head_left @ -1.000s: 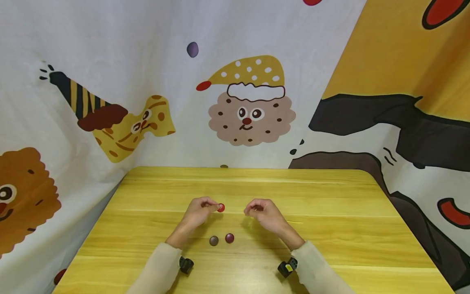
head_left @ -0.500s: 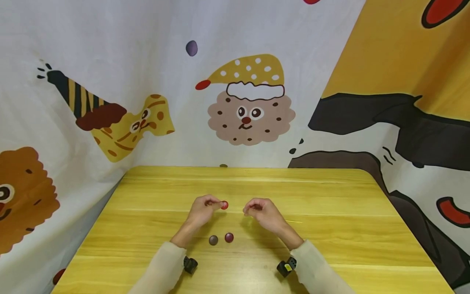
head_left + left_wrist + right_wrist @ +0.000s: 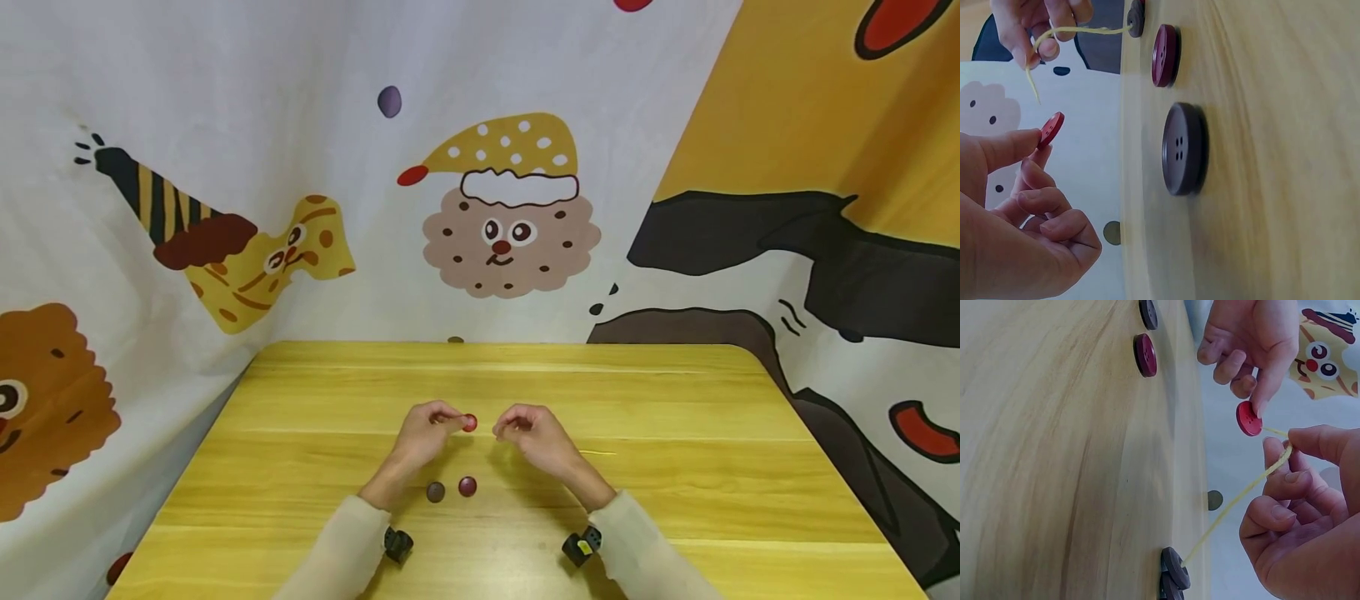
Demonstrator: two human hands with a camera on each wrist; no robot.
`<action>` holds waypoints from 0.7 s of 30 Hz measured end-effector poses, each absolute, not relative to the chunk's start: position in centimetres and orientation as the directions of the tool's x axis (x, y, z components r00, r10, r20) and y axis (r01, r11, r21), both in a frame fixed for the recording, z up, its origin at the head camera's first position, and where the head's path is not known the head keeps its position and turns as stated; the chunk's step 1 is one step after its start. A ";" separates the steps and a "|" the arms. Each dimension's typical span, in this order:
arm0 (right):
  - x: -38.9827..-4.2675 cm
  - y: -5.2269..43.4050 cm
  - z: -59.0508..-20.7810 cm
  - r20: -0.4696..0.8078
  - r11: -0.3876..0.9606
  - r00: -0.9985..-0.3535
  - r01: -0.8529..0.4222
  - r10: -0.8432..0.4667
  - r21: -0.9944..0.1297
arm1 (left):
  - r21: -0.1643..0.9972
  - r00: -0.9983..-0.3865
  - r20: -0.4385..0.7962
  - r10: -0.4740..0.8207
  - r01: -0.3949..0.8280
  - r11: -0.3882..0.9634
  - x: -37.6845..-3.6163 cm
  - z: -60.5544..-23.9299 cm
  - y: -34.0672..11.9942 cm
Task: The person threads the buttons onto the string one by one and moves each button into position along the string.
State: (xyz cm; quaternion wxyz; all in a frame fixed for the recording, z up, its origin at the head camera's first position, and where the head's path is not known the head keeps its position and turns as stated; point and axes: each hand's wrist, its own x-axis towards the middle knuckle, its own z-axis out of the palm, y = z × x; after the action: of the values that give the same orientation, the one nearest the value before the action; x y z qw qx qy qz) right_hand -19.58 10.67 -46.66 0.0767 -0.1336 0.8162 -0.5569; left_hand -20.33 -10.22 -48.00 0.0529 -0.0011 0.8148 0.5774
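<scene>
My left hand (image 3: 422,435) pinches a red button (image 3: 1052,130) by its edge between thumb and finger. Facing it, my right hand (image 3: 542,437) pinches a yellow string (image 3: 1235,497) near its tip. In the right wrist view that free end points toward the red button, whose small holes show. The string runs down from the right fingers to dark buttons (image 3: 1175,567) on the tabletop; my right hand hides these in the head view. Closer to me lie a four-hole grey-brown button (image 3: 1176,150) and a maroon button (image 3: 1162,56).
Both hands are over the wooden table (image 3: 300,475). A yellow length of string (image 3: 597,452) shows on the table right of my right hand. Behind the far edge hangs a white cartoon-print curtain (image 3: 360,308). A black wrist camera (image 3: 398,545) sits on my left sleeve.
My left hand has carried the red button rightward, narrowing the gap to my right hand. The right hand has shifted only slightly left. The two loose buttons stay where they were.
</scene>
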 end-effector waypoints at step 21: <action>-20.0 10.7 -47.3 0.030 0.400 -0.963 -0.140 -0.268 -0.906 | 0.953 -0.989 -0.113 0.098 -0.080 0.294 -20.0 -47.6 -9.4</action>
State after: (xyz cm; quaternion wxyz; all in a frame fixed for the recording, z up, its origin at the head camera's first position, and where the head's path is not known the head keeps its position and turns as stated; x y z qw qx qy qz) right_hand -19.99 10.71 -47.33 0.0601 -0.1222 0.8346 -0.5337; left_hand -20.00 -9.37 -47.55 0.0748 0.0058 0.8008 0.5942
